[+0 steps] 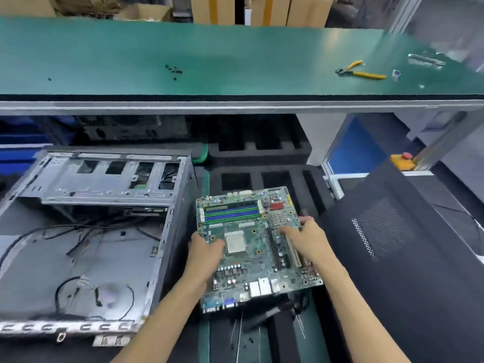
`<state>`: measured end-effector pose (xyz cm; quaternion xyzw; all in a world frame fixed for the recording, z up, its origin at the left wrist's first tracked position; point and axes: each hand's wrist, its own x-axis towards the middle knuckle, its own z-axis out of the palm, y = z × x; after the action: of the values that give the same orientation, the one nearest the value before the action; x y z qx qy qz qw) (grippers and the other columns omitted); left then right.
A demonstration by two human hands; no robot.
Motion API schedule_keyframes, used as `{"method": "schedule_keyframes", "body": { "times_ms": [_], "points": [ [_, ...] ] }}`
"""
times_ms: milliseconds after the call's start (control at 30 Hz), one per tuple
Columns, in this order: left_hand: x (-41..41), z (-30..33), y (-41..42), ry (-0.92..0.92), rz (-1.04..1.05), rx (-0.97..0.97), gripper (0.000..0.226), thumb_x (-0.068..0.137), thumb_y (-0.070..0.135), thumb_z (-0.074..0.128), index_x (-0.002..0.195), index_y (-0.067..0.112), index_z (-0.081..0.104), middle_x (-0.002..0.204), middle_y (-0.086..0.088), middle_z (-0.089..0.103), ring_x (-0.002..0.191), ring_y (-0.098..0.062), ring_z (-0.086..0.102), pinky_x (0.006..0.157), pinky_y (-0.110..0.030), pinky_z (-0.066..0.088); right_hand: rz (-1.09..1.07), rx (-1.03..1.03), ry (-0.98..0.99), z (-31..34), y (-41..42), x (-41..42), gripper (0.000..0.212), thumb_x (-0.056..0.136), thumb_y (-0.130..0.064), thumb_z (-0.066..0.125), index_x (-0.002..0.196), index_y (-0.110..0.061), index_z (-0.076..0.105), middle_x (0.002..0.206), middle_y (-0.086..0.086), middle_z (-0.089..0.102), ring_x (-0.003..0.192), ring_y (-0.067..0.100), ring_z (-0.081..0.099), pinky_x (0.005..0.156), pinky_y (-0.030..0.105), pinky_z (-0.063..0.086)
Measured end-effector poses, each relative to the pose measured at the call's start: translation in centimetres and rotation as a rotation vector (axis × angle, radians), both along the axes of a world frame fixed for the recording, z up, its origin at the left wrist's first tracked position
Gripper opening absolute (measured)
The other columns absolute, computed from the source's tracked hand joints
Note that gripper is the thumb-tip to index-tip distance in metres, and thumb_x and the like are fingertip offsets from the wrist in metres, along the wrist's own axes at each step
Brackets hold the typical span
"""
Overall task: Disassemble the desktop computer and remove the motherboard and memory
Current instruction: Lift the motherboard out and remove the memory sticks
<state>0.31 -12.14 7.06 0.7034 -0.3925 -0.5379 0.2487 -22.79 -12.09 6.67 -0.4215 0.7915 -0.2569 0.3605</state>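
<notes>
The green motherboard is out of the case, held level over black foam trays. Blue and green memory slots run across its far end, and a silver CPU sits near its middle. My left hand grips the board's left edge, thumb on top beside the CPU. My right hand holds the right side, fingers laid over the expansion slots. The opened metal computer case lies to the left, with loose black cables on its floor.
A green workbench stretches across the top, with small black screws and yellow-handled cutters. Black foam trays lie beyond the board. A black perforated side panel leans at the right. Cardboard boxes stand behind the bench.
</notes>
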Motion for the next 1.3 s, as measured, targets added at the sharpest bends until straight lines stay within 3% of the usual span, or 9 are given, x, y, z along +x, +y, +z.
{"method": "schedule_keyframes", "body": {
  "times_ms": [267,333,433,633,800,867,967,1100,1300],
  "points": [
    [-1.3,-3.7,-3.1,-0.206,0.052,0.075,0.057,0.088,0.014,0.050,0.142,0.002,0.039,0.143,-0.019,0.045,0.129,-0.036,0.045,0.108,-0.052,0.040,0.125,0.098,0.012,-2.8,-0.2,0.2,0.066,0.101,-0.039,0.054,0.154,-0.008,0.033,0.111,0.010,0.071,0.094,0.022,0.070,0.058,0.024,0.042],
    [-1.7,-4.1,-3.4,-0.274,0.054,0.075,0.050,0.089,0.013,0.048,0.137,0.002,0.045,0.140,-0.020,0.046,0.128,-0.037,0.044,0.108,-0.049,0.039,0.123,0.082,0.004,-3.1,-0.3,0.3,0.062,0.101,-0.035,0.052,0.154,-0.008,0.033,0.088,0.005,0.070,0.065,0.013,0.065,0.046,0.017,0.039],
    [-2.4,-4.6,-3.5,-0.355,0.008,0.055,0.055,0.094,0.014,0.048,0.146,0.004,0.035,0.149,-0.020,0.032,0.139,-0.035,0.029,0.114,-0.047,0.029,0.118,0.074,0.013,-3.9,-0.7,0.2,0.062,0.102,-0.030,0.051,0.155,-0.006,0.030,0.093,0.008,0.065,0.048,0.008,0.049,0.039,0.013,0.037],
    [-2.9,-5.4,-3.5,-0.533,-0.158,0.040,0.067,0.096,0.025,0.053,0.151,0.003,0.021,0.149,-0.022,0.023,0.139,-0.036,0.023,0.115,-0.046,0.025,0.108,0.101,-0.017,-4.6,-0.5,0.3,0.065,0.102,-0.031,0.052,0.157,-0.006,0.027,0.118,0.013,0.068,0.080,0.012,0.069,0.058,0.020,0.050],
    [-3.0,-4.7,-2.9,-0.590,-0.312,0.066,0.085,0.097,0.031,0.052,0.155,0.000,-0.002,0.157,-0.023,0.013,0.144,-0.037,0.017,0.118,-0.046,0.021,0.152,0.142,0.042,-5.6,-0.5,0.2,0.067,0.102,-0.032,0.052,0.157,-0.004,0.025,0.105,0.020,0.071,0.044,0.002,0.048,0.035,0.011,0.034],
    [-2.8,-4.0,-2.3,-0.514,-0.376,0.092,0.085,0.099,0.028,0.049,0.155,0.004,-0.010,0.162,-0.022,0.004,0.148,-0.037,0.012,0.121,-0.047,0.017,0.199,0.187,0.075,-4.8,-0.3,0.5,0.069,0.103,-0.034,0.051,0.157,-0.004,0.023,0.127,0.022,0.063,0.061,0.005,0.058,0.047,0.014,0.044],
    [-1.8,-1.8,-0.9,-0.469,-0.503,0.038,0.078,0.102,0.025,0.044,0.157,0.012,-0.010,0.163,-0.016,-0.014,0.151,-0.035,0.004,0.123,-0.048,0.012,0.230,0.128,0.195,-3.4,0.0,1.5,0.067,0.102,-0.035,0.052,0.155,-0.002,0.028,0.152,0.023,0.040,0.128,0.032,0.052,0.104,0.039,0.045],
    [0.9,3.5,0.9,-0.359,-0.614,-0.251,0.047,0.102,0.027,0.044,0.149,0.022,0.041,0.153,0.002,0.039,0.116,-0.011,0.058,0.095,-0.021,0.046,0.184,-0.204,0.101,0.7,0.2,5.5,0.047,0.101,-0.030,0.056,0.144,-0.010,0.051,0.144,0.009,0.051,0.134,0.022,0.046,0.112,0.037,0.037],
    [12.8,9.8,0.9,-0.314,-0.164,-0.717,0.018,0.097,0.018,0.058,0.109,0.031,0.063,0.098,0.019,0.064,0.092,0.009,0.058,0.077,-0.007,0.046,0.198,-0.215,-0.314,4.1,-0.3,15.1,0.051,0.101,-0.041,0.054,0.147,-0.021,0.046,0.145,-0.004,0.053,0.123,0.008,0.051,0.100,0.025,0.036]
  ]
}}
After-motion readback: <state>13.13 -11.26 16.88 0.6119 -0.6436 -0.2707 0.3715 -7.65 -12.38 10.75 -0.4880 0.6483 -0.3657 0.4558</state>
